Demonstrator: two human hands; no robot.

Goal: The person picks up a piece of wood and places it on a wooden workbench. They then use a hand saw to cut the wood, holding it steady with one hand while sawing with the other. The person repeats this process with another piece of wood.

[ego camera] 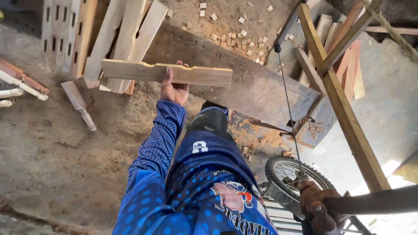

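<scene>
My left hand [174,89] is raised in front of me and grips a flat pale wooden piece [143,71] from below; the piece lies crosswise and has a shallow curved notch in its upper edge. It hovers over the near end of a heavy grey wooden beam [257,87]. My right hand [320,209], at the bottom right, is closed round a dark bar [379,201] next to a spoked bicycle wheel [289,174]. A thin blade or cord [287,104] runs from the frame above down towards the wheel.
A slanted wooden frame [344,113] stands at the right with a rope [392,30] over it. Planks [126,30] lean at the top left. Turned wooden legs [24,82] lie on the dirt floor. Several small wood offcuts [235,37] and sawdust surround the beam.
</scene>
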